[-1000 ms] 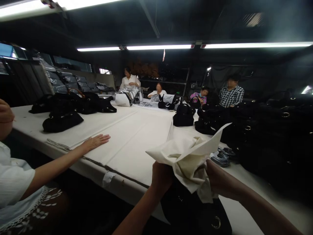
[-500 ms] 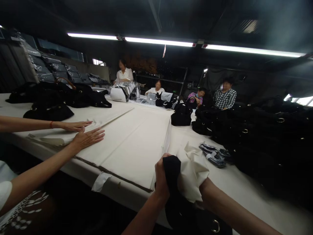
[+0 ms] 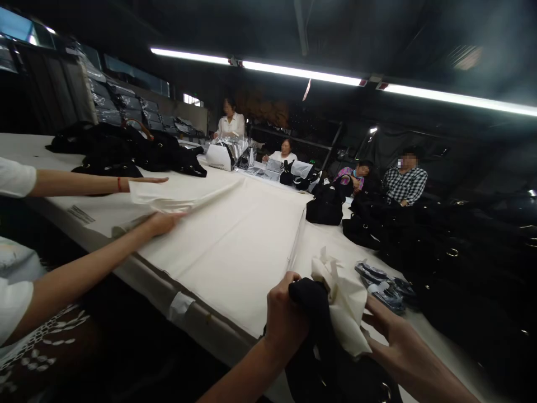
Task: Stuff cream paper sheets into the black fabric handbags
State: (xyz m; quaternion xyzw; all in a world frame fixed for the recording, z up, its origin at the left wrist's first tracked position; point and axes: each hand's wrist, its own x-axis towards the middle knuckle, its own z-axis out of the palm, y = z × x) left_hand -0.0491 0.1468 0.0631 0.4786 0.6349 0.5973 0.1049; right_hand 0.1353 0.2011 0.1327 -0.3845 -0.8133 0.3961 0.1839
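Observation:
My left hand [image 3: 287, 313] is closed around the edge of a black bag [image 3: 335, 358] in the lower middle of the view. A wad of crumpled cream paper [image 3: 346, 305] sticks up from the bag's opening. Beside that paper, on its right, is my right hand [image 3: 392, 330], fingers apart and touching or nearly touching the paper's edge. Metal rings glint on the bag's lower part, which runs out of the picture.
On the left a co-worker's hands [image 3: 165, 223] lift a cream sheet from the stack of sheets [image 3: 235, 240]. Plastic-wrapped items [image 3: 381, 285] lie to the right, before a big pile of black bags [image 3: 474, 268]. More black bags [image 3: 138, 148] and several people are farther back.
My right hand has drawn back from inside the crumpled paper to its right side, and its fingers now show. The co-worker's hands went from lying flat to raising a sheet. The view has shifted left.

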